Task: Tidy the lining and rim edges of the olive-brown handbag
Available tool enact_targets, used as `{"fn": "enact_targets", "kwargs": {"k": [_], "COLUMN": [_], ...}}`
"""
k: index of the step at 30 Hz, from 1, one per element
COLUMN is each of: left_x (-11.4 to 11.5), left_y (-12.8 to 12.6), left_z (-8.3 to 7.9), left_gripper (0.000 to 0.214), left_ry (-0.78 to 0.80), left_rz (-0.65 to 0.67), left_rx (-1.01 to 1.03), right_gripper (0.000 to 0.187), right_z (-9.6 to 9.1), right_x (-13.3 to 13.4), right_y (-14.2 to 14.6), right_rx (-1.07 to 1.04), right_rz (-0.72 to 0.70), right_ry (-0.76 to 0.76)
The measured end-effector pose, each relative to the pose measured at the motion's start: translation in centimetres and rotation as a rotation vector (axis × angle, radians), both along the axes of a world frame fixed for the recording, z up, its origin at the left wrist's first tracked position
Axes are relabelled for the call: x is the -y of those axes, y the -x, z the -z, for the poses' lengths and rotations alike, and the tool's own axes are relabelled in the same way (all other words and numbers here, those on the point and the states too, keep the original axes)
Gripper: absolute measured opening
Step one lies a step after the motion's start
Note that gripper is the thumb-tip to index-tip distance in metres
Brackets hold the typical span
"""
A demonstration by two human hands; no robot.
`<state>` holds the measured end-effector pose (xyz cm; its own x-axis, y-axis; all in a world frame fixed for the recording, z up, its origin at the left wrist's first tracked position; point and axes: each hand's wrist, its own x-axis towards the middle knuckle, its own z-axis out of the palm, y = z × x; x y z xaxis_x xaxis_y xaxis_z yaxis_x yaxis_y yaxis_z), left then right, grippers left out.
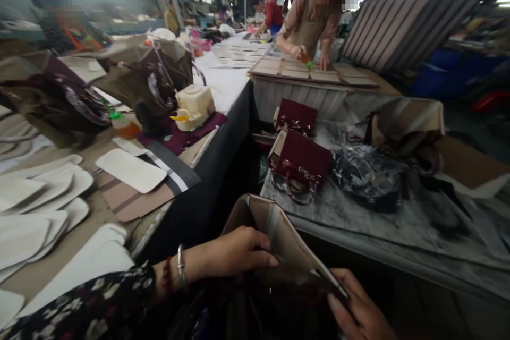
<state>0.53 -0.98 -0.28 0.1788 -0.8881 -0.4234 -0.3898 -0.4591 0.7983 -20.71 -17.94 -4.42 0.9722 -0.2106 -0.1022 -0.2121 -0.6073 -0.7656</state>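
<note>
An open handbag [297,252] with a beige lining is in front of me at the bottom centre, its mouth facing up and its lower body dark in shadow. My left hand [245,252] reaches over the left part of the opening with curled fingers, closed at the near rim. At the right corner, my right hand [356,303] pinches the bag's edge between thumb and fingers. The bag's inside bottom is hidden in shadow.
Left, a table holds white panels [131,170], a glue bottle [123,125], a cream container [195,103] and large bags [147,74]. Right, a lower table carries dark red handbags [303,162] and plastic wrap [366,175]. A co-worker [308,26] stands beyond, over flat panels [311,71].
</note>
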Motion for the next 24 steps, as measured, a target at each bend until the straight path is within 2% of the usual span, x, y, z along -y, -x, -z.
{"fn": "enact_targets", "kwargs": {"k": [3, 6, 9, 11, 13, 17, 24], "left_x": [0.8, 2.2, 3.9, 4.9, 5.7, 6.8, 9.0], "left_y": [-0.3, -0.7, -1.3, -1.8, -2.1, -2.2, -1.5], "left_z": [-0.5, -1.0, -0.6, 0.1, 1.1, 2.2, 3.2], "left_gripper": [0.028, 0.026, 0.019, 0.016, 0.013, 0.012, 0.011], "left_ry": [0.06, 0.192, 0.298, 0.312, 0.272, 0.186, 0.169], "left_rz": [0.113, 0.233, 0.289, 0.311, 0.328, 0.293, 0.181], "left_rx": [0.144, 0.448, 0.673, 0.674, 0.589, 0.449, 0.51], "right_gripper": [0.03, 0.03, 0.031, 0.032, 0.032, 0.034, 0.039], "right_z": [0.0, -0.4, -0.7, -0.8, -0.8, -0.3, 0.6], "right_x": [0.5, 0.7, 0.9, 1.0, 1.3, 2.2, 2.6], "right_y": [0.5, 0.8, 0.9, 0.9, 0.9, 0.9, 0.8], "right_rx": [0.002, -0.005, -0.025, -0.049, -0.073, -0.095, -0.069], "right_rz": [-0.045, -0.042, -0.045, -0.049, -0.042, -0.004, 0.122], "right_ry": [-0.042, -0.091, -0.171, -0.219, -0.259, -0.316, -0.26]}}
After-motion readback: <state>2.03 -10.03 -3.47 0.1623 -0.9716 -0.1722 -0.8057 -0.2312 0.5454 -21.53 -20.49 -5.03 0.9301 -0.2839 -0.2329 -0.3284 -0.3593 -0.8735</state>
